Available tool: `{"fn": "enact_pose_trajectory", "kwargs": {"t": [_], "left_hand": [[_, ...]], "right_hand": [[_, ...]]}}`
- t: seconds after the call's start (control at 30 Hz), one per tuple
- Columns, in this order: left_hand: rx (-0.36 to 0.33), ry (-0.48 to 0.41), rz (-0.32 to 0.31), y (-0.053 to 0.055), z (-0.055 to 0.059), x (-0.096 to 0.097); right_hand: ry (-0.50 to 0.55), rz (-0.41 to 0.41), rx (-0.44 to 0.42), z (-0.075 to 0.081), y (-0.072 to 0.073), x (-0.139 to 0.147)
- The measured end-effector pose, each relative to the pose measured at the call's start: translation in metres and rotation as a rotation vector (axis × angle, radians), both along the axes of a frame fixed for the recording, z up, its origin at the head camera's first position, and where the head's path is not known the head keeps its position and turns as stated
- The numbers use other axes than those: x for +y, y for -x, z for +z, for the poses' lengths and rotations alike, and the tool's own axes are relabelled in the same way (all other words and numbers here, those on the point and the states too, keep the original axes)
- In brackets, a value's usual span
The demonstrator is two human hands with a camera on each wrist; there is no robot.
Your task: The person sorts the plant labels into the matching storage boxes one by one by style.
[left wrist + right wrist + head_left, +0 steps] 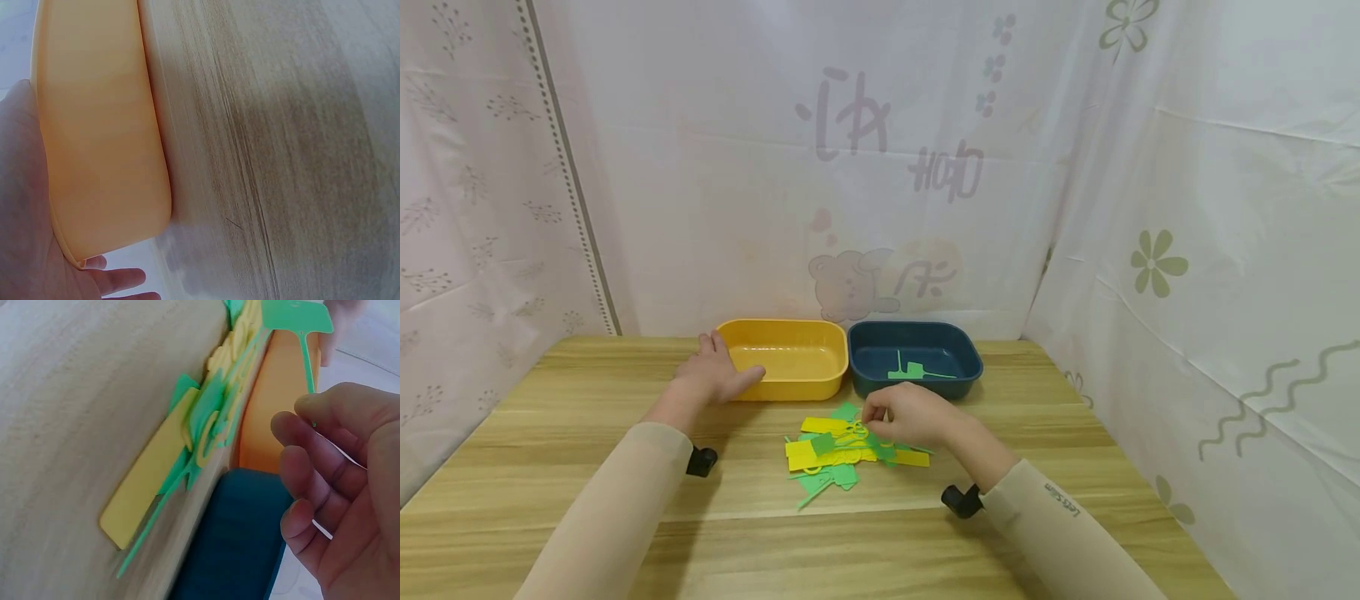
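My left hand (711, 371) rests on the left end of a yellow plastic bin (805, 390), fingers straight along its outside and thumb over the front rim. My right hand (913, 414) hovers at the right side of a pile of flat plastic tags (800, 455), yellow and green. Between its thumb and index finger it pinches the thin stem of a green plastic tag (299, 315), whose flat head points away from the hand. A dark blue bin (868, 385) stands right behind this hand, with a few green tags (915, 369) inside.
Both bins stand side by side at the back edge of the wooden table (760, 542). A printed curtain (737, 208) hangs behind the table and along its sides. Black wrist mounts (702, 462) sit under both forearms.
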State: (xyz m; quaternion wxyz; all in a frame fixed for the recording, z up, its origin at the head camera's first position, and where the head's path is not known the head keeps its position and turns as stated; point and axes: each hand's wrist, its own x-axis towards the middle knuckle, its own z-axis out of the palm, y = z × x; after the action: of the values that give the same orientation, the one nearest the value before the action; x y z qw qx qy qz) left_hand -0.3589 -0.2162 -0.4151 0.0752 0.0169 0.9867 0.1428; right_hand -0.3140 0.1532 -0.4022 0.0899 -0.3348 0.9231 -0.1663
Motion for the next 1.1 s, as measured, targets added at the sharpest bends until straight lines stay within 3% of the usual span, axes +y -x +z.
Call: {"fn": "enact_pose_trajectory", "kwargs": {"t": [0.2, 0.53, 0.83, 1.1], "left_hand": [[0.002, 0.006, -0.003, 0.0, -0.001, 0.0], [0.002, -0.001, -0.012, 0.001, -0.001, -0.002], [0.01, 0.012, -0.015, 0.0, 0.004, -0.002], [0.005, 0.003, -0.012, 0.004, -0.002, -0.002]], "right_hand": [[0.048, -0.041, -0.007, 0.008, -0.001, 0.001], [0.109, -0.031, 0.086, 0.024, 0.01, 0.009], [0.143, -0.122, 0.12, 0.033, 0.012, 0.01], [0.169, -0.209, 0.164, 0.033, 0.016, 0.017]]}}
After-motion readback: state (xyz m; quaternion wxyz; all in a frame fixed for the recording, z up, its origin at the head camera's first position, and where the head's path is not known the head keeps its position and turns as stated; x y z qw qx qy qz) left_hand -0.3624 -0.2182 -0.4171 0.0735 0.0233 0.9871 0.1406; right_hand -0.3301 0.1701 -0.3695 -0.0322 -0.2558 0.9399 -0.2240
